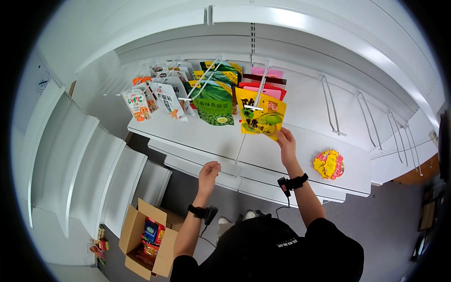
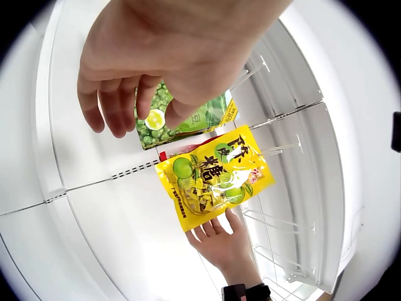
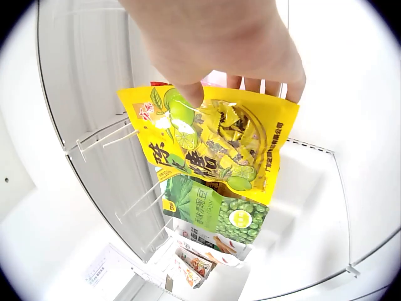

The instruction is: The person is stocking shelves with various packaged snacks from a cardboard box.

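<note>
My right hand (image 1: 287, 146) pinches the lower edge of a yellow candy bag (image 1: 260, 115), thumb on its printed front and fingers behind, as the right wrist view shows. The bag is at the front of a wire hook (image 1: 264, 77), whose tip overlaps its upper part. Behind it are red and pink packets (image 1: 270, 89). My left hand (image 1: 209, 176) holds nothing, fingers loosely bent, in front of the shelf edge. In the left wrist view this hand (image 2: 163, 69) overlaps a green bag of peas (image 2: 156, 119).
Left of the yellow bag hang green pea bags (image 1: 213, 103), white packets (image 1: 169, 101) and a snack pouch (image 1: 137, 104). Bare hooks (image 1: 333, 108) project at right above a yellow-red starburst tag pile (image 1: 329, 164) on the white shelf (image 1: 300, 136). An open carton (image 1: 126, 230) with packets stands below left.
</note>
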### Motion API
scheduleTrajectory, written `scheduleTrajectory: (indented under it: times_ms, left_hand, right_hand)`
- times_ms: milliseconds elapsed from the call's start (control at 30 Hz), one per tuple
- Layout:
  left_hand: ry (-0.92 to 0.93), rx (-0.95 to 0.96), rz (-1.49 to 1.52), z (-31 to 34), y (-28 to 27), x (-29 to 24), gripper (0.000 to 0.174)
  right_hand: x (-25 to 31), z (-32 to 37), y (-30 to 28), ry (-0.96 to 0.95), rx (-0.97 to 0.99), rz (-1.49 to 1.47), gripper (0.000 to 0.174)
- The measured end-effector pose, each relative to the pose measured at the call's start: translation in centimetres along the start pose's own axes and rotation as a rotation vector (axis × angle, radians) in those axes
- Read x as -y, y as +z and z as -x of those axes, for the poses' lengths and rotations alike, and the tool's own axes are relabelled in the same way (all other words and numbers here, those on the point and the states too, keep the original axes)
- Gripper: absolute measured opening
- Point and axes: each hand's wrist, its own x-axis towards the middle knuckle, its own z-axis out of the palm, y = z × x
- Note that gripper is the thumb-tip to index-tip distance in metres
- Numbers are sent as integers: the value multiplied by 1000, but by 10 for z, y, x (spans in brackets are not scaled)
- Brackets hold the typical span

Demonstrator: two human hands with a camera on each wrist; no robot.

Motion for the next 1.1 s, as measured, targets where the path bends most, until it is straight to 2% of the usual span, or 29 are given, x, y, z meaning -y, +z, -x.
scheduleTrajectory:
  times_ms: [333, 600, 900, 1100]
  left_hand:
    - [-103, -129, 24, 36, -24, 32, 26]
    - [-140, -208, 68, 81, -78, 61, 18]
    - [-156, -453, 205, 167, -164, 102, 19]
    - [-209, -671, 262, 257, -220, 122, 23]
  right_hand:
    - [-52, 35, -32, 293, -79, -28, 54]
    - [-76, 61, -29, 358, -76, -178, 46]
    - [-108, 119, 25, 483, -3, -167, 47]
    - [-152, 182, 74, 635, 77, -159, 49]
